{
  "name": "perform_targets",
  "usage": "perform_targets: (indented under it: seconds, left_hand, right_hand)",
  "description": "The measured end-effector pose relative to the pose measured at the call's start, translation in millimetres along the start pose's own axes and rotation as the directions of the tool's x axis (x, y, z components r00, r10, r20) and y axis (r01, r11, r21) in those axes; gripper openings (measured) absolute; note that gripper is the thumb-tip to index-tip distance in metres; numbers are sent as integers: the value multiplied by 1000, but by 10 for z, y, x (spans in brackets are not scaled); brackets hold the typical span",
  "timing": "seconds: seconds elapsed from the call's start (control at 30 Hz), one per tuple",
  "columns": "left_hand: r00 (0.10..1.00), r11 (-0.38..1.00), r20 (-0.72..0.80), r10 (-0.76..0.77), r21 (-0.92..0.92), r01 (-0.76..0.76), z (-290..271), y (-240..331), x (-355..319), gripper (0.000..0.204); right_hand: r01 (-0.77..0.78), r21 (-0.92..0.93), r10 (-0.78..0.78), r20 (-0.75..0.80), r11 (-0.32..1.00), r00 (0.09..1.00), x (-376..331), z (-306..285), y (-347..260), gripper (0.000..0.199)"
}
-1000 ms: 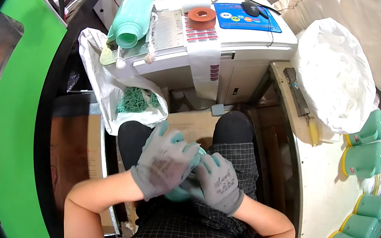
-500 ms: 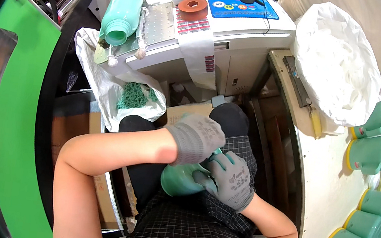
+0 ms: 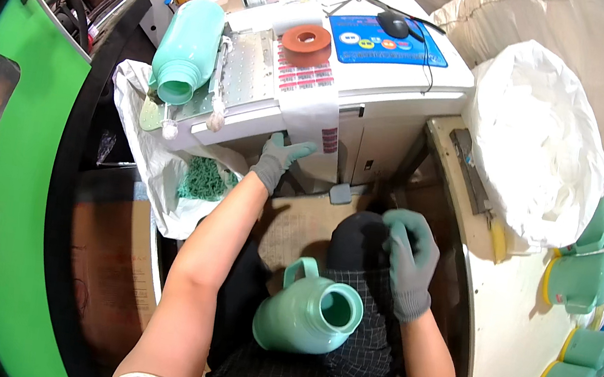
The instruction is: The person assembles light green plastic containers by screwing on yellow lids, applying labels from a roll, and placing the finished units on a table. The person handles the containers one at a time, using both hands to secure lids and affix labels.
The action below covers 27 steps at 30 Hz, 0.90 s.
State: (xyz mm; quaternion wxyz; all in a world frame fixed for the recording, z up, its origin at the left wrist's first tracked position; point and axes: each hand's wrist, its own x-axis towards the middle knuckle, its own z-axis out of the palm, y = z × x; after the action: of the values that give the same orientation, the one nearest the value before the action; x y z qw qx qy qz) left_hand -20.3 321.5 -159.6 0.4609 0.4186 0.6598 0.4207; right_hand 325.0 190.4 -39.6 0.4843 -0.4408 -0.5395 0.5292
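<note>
A light green plastic jug [image 3: 293,317] with a loop handle and an open round mouth lies tilted across my lap, touched by neither hand. My left hand [image 3: 281,159], in a grey glove with green fingertips, is stretched forward below the front edge of the white machine. Its fingers are apart, with nothing seen in them. My right hand [image 3: 411,260], gloved alike, is raised over my right knee, to the right of the jug. Its fingers are curled in; what they hold, if anything, I cannot make out. Green plastic shavings [image 3: 204,179] lie in a white bag [image 3: 175,210] beside my left forearm.
On the machine [image 3: 377,84] lie another green jug [image 3: 189,48], an orange tape roll [image 3: 306,44], a label strip [image 3: 311,117] and a mouse [image 3: 393,23]. On the right bench [image 3: 479,319] stand a big white bag [image 3: 539,155] and several green jugs with yellow bases [image 3: 584,279].
Both hands have come off the jug on my lap. The left has reached forward to the machine's front; the right has lifted away to the right. The jug's mouth now shows.
</note>
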Motion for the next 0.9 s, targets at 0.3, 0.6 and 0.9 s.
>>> perform_targets:
  seconds: [0.3, 0.6, 0.9]
  left_hand:
    - [964, 884, 171, 205, -455, -108, 168, 251, -961, 61]
    - [401, 190, 12, 916, 867, -461, 507, 1028, -795, 42]
    - [322, 148, 25, 946, 852, -503, 529, 928, -747, 22]
  right_hand:
    - [-252, 305, 203, 182, 918, 962, 1525, 667, 813, 42]
    - [-142, 418, 46, 231, 897, 972, 1438, 798, 756, 42]
    - [-61, 321, -14, 226, 945, 974, 1411, 778, 857, 40]
